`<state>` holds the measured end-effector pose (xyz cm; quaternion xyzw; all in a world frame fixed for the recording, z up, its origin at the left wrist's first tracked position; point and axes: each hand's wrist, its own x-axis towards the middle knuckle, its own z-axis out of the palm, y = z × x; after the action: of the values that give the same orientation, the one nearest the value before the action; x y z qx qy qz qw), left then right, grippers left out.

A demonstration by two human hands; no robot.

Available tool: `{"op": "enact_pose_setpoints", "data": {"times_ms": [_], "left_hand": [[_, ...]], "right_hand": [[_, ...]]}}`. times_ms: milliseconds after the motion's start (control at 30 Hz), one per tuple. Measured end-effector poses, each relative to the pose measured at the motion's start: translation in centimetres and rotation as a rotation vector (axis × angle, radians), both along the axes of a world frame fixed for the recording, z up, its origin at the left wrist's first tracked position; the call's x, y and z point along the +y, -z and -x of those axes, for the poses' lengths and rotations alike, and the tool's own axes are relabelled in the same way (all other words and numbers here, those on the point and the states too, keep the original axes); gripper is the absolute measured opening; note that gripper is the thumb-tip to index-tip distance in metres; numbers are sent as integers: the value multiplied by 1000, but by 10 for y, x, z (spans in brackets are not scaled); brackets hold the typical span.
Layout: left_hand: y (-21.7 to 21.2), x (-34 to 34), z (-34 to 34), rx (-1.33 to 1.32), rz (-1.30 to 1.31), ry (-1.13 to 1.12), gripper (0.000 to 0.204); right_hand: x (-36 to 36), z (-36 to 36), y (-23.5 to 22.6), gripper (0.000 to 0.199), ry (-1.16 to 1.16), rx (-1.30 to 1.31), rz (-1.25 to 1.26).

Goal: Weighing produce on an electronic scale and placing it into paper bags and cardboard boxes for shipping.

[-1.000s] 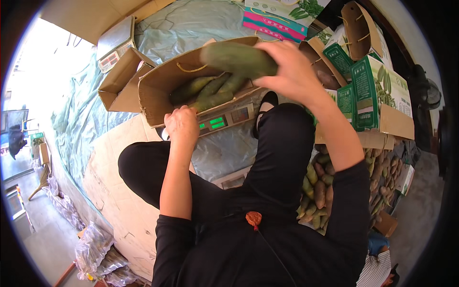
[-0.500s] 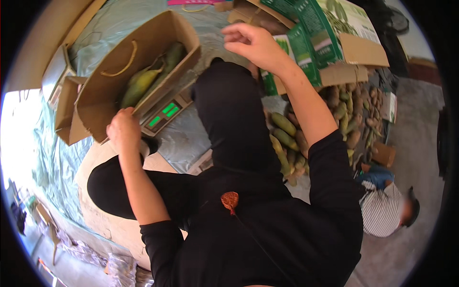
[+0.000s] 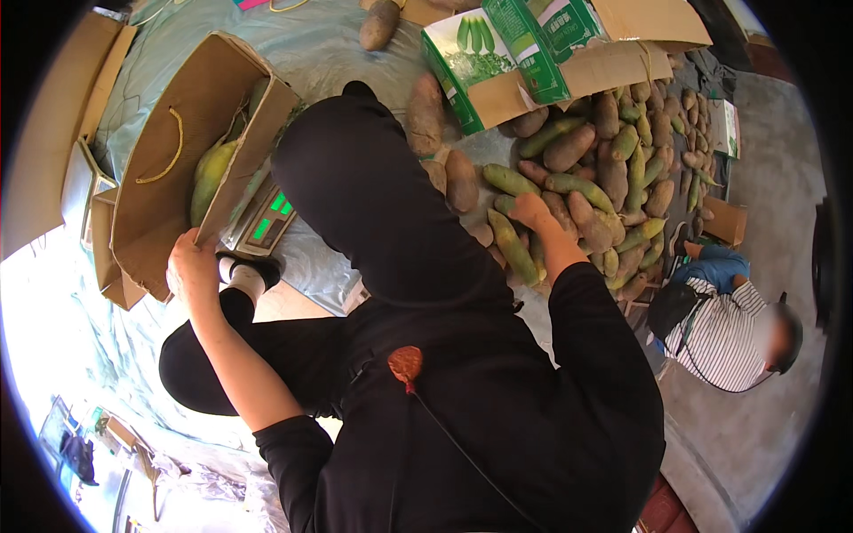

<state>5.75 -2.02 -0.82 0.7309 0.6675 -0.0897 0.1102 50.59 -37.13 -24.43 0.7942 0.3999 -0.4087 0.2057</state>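
On the left, my left hand [image 3: 193, 266] has its fingers closed over the near edge of an open cardboard carton [image 3: 142, 209] with a rope handle. Inside it lie green radishes [image 3: 213, 173], partly hidden by the carton's wall. Under the carton is a digital scale [image 3: 265, 224] with a lit green display. My right hand [image 3: 531, 213] reaches down into a pile of roots on the right. Its fingers curl around a green radish [image 3: 504, 203], of which only one end shows. Other green radishes [image 3: 511, 242] and reddish-brown roots [image 3: 569, 147] lie around it.
Green printed cartons [image 3: 533, 75] stand beyond the pile. Loose brown roots [image 3: 380, 25] lie on the plastic sheet [image 3: 333, 58]. My bent knee [image 3: 346, 151] sits between carton and pile. At the far right, a person in a striped shirt [image 3: 720, 338] is bent low.
My right hand has swung down and right from above the knee into the pile, closing on a green radish. My left hand still grips the carton's edge. The view has shifted.
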Motion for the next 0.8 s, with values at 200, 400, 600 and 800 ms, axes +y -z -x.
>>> {"op": "enact_pose_setpoints", "data": {"times_ms": [200,400,600,800], "left_hand": [[7,8,5,-18,1,-30,23],[10,8,6,26,-10,16,21],[6,5,5,14,-7,-11,20],[13,0,16,-20,-114,31,18]], "right_hand": [[-69,28,28,68,436,90,123],[-58,59,6,82,509,-16,177],[-66,55,12,87,484,-11,110],[-49,44,-16,80,531,74,-33]]}}
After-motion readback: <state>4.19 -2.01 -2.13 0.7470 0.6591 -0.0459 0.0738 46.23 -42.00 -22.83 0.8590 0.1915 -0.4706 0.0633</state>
